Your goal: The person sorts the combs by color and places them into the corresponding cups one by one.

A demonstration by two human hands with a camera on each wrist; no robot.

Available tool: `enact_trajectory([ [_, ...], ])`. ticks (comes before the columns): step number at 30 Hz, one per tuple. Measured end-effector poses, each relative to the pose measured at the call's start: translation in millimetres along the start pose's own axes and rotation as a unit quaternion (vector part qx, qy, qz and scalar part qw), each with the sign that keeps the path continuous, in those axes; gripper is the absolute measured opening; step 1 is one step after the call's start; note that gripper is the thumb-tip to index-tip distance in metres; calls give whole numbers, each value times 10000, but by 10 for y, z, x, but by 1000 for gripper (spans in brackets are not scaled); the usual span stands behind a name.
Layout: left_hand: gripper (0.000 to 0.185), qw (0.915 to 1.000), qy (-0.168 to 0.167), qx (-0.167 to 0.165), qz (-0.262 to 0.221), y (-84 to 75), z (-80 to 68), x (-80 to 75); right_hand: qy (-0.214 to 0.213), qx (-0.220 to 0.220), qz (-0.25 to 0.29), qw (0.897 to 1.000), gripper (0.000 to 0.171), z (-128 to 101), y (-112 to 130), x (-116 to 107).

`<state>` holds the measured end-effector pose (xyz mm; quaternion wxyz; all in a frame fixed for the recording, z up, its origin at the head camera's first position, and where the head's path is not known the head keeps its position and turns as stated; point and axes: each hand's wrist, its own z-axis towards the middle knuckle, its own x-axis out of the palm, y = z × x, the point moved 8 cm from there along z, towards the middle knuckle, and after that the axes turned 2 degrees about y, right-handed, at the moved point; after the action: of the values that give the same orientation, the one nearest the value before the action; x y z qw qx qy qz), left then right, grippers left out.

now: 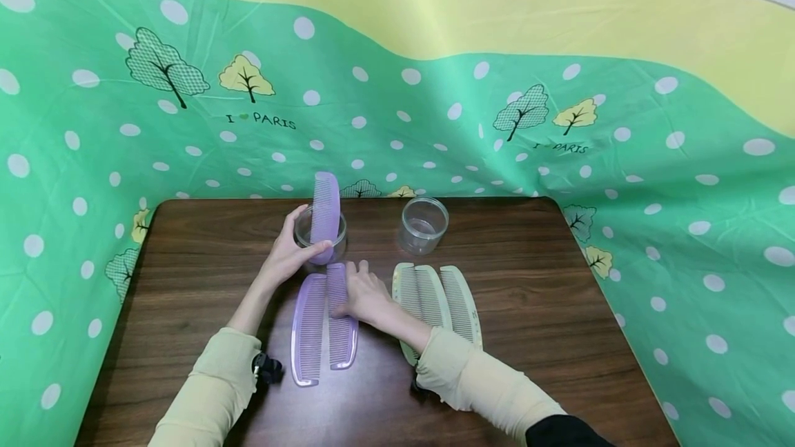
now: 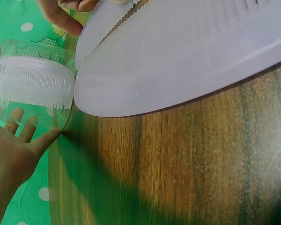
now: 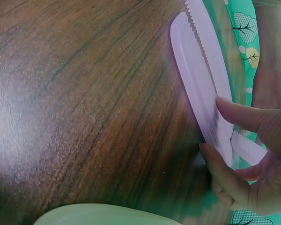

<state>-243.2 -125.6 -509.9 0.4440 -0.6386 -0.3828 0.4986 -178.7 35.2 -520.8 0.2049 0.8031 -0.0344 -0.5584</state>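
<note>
Standing upright in the left clear jar (image 1: 341, 236) is a purple comb (image 1: 326, 209). My left hand (image 1: 287, 255) holds that jar from its left side, thumb at the front and fingers behind. Two more purple combs lie on the table just in front of the jar. My right hand (image 1: 371, 296) pinches the right one of these combs (image 1: 341, 350) between thumb and fingers near its upper half. The left comb (image 1: 307, 336) lies beside it, teeth facing it. In the right wrist view, thumb and forefinger sit on opposite edges of the pinched comb (image 3: 189, 61).
Several pale green combs (image 1: 461, 299) lie right of my right hand, partly hidden by the forearm. A second clear jar (image 1: 424, 230) stands behind them. The brown wooden table (image 1: 559, 336) meets a green dotted cloth (image 1: 373, 123) at the back and sides.
</note>
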Motion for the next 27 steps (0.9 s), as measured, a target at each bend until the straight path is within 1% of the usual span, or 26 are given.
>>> enact_trajectory([
  [4, 95, 9999, 79, -98, -49, -227, -112, -8, -113, 5, 57, 9999, 92, 7, 11, -3],
  [13, 94, 9999, 82, -86, -40, -243, -122, -3, -233, 10, 23, 9997, 89, -16, 34, -5],
  [21, 94, 9999, 96, -83, -52, -263, -130, 1, -239, -25, 48, 9997, 87, -11, 22, 1],
  [24, 94, 9999, 107, -95, -49, -250, -121, 2, -213, -20, 90, 9997, 87, -14, 20, -4],
  [27, 94, 9999, 105, -99, -40, -199, -88, 2, -193, -31, 140, 9997, 87, -12, 19, -2],
])
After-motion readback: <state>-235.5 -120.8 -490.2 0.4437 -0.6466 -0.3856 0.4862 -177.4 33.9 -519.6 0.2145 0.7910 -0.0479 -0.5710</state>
